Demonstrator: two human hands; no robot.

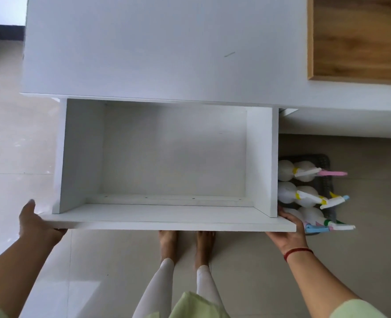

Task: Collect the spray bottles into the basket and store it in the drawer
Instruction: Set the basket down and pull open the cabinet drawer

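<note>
Cabinet (167, 53): white, flat top, far side of the scene; a wood panel (359, 37) at far right.

Drawer (174, 157): white board box, pulled well out, nothing inside. Stiff and probably fairly heavy; best worked by the two ends of its front panel, where the hands now are.

Basket (326, 180): dark perforated plastic, on the floor (17, 134) just right of the drawer, partly hidden behind its right wall. Likely light but somewhat flexible under load; take it by opposite rims with both hands and keep it level.

Bottles (304, 172): white, about six, standing packed in the basket, triggers in pink, yellow, blue and green overhanging the right rim. Probably light, smooth and top-heavy; they may tip or snag by the triggers.

Left hand (35, 220): fingers curled under the left end of the drawer front, thumb on top.

Right hand (288, 228): fingers wrapped over the right end, thumb out of sight.
</note>
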